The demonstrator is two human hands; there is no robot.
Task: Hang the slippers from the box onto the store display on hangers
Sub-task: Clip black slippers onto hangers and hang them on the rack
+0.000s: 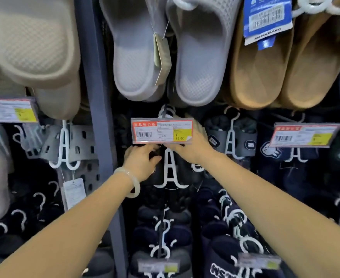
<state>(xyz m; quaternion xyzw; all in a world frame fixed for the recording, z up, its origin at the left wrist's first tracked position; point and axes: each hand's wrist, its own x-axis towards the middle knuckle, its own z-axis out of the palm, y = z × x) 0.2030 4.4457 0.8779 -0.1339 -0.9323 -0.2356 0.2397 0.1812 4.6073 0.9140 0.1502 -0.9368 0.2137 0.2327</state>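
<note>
The store display (96, 81) is full of hanging slippers. Both hands reach to its middle row, under the price tag (162, 131). A dark pair of slippers (182, 169) hangs there on a white hanger (170, 171), its long axis upright, between the hands. The left hand (140, 163) holds the left slipper with curled fingers. The right hand (193, 146) grips near the hanger top, so it seems nearer to the hook; its fingers are partly hidden.

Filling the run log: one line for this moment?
stage: hanging | left hand: holds dark slipper | right hand: behind price tag | white hanger: between hands

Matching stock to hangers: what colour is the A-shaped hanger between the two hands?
White, seen in the head view: the hanger against dark slippers.
</note>
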